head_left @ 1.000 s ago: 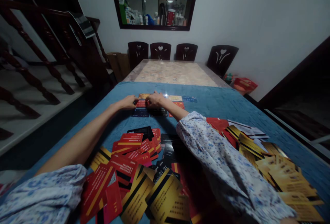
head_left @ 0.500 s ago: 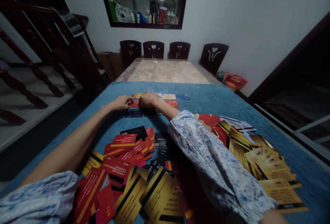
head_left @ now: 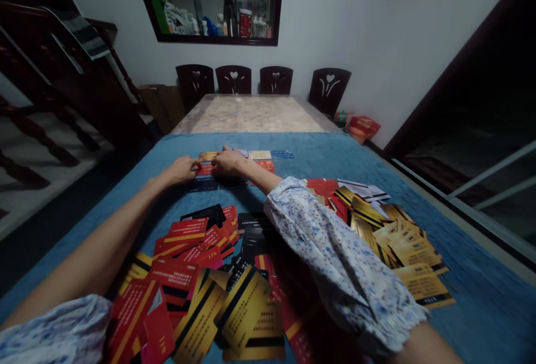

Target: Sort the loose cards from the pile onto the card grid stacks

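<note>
At the far part of the blue cloth (head_left: 318, 157), both hands are on a red card (head_left: 205, 169) within a small grid of laid-out cards. My left hand (head_left: 183, 169) has its curled fingertips at the card's left edge. The bent fingers of my right hand (head_left: 228, 161) close on its right edge and hide part of the grid. Above it lies a gold card (head_left: 208, 156), and below it a dark blue card (head_left: 204, 184). A pale yellow card (head_left: 259, 154), a blue card (head_left: 282, 154) and an orange-red card (head_left: 264, 165) show right of my right hand.
Red cards (head_left: 176, 274), gold cards (head_left: 251, 314) and black cards (head_left: 253, 241) overlap in a heap near me. More gold cards (head_left: 414, 241) spread at the right. Beyond the cloth are a stone-patterned tabletop (head_left: 259, 113) and several dark chairs (head_left: 233, 80).
The whole view has shifted, with the scene sliding left. My hands stay at the same red card, with hardly any movement relative to the grid.
</note>
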Motion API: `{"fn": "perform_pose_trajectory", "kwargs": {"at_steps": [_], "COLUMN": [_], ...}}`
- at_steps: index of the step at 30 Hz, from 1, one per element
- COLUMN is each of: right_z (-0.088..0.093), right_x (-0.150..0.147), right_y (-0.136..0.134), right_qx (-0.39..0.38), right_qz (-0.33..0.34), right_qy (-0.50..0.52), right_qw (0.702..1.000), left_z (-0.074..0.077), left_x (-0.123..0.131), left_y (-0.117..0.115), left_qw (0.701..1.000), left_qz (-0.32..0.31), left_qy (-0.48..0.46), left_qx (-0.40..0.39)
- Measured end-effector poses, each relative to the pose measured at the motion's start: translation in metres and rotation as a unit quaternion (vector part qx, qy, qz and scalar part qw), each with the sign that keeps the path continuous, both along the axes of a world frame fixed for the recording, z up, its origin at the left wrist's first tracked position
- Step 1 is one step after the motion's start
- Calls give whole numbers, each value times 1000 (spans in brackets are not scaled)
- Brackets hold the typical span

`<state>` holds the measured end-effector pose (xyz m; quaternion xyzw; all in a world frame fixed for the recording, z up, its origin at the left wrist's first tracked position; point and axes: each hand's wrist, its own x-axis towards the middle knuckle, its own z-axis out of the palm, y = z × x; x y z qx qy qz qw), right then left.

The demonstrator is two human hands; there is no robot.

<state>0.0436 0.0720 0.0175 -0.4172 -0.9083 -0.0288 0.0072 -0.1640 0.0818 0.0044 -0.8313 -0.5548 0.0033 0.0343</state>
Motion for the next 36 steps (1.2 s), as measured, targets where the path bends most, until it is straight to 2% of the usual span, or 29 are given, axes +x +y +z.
{"fn": "perform_pose_trajectory", "kwargs": {"at_steps": [6, 10, 15, 23, 30, 36], "right_z": [18, 28, 31, 26, 7, -5], "right_x": [27, 58, 100, 156, 200, 226], "right_y": [-21, -37, -56, -88, -110, -129], "right_qx": [11, 26, 19, 17, 30, 26], "right_qz": [-5, -11, -38, -91, -115, -136], "right_qy": [-11, -11, -10, -1, 26, 37], "right_qw": [1000, 1000, 999, 996, 993, 990], "left_z": [-2, 0, 2, 5, 4, 5], "left_x": [0, 3, 14, 48, 86, 121], "left_y": [-1, -9, -24, -45, -66, -87], "left_qw": [1000, 998, 996, 993, 988, 984], "left_qz": [17, 29, 39, 5, -55, -105], "left_qy": [-2, -29, -39, -77, -107, -129], "left_qx": [16, 38, 65, 88, 96, 67]}}
